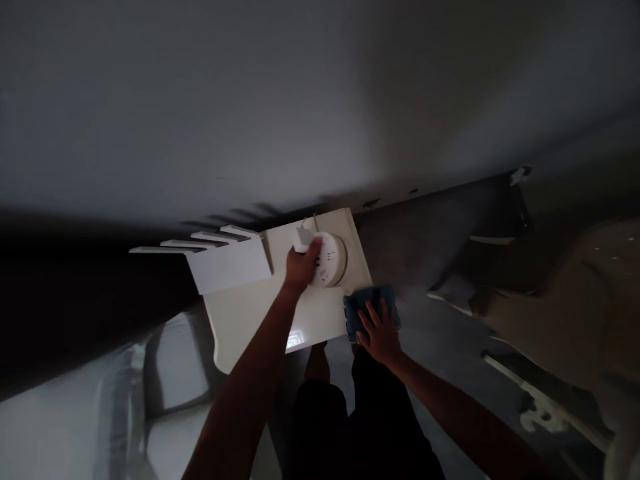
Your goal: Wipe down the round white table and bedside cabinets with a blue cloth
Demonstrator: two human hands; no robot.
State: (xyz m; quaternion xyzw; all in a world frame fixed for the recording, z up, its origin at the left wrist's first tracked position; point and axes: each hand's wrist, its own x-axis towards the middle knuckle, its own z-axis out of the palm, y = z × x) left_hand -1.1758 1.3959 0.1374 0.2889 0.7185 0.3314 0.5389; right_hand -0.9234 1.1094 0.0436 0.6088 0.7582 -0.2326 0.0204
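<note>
On the small white table (240,327), a round white power socket (329,267) sat near the back right corner, a white plug (302,239) beside it. The left hand (299,269) curled against the socket, thumb on top; I couldn't tell its grip, the fingers being hidden. The right hand (382,339), spread wide, lay on what looked like a blue cloth (384,294) at the front right corner.

Left of the frame's centre, the white tabletop (237,317) leaves a passage between the slatted white organizer (233,267) and the left forearm (265,333). The round white power socket (330,261) obstructs the centre; the wall (240,127) closes off the upper frame.
</note>
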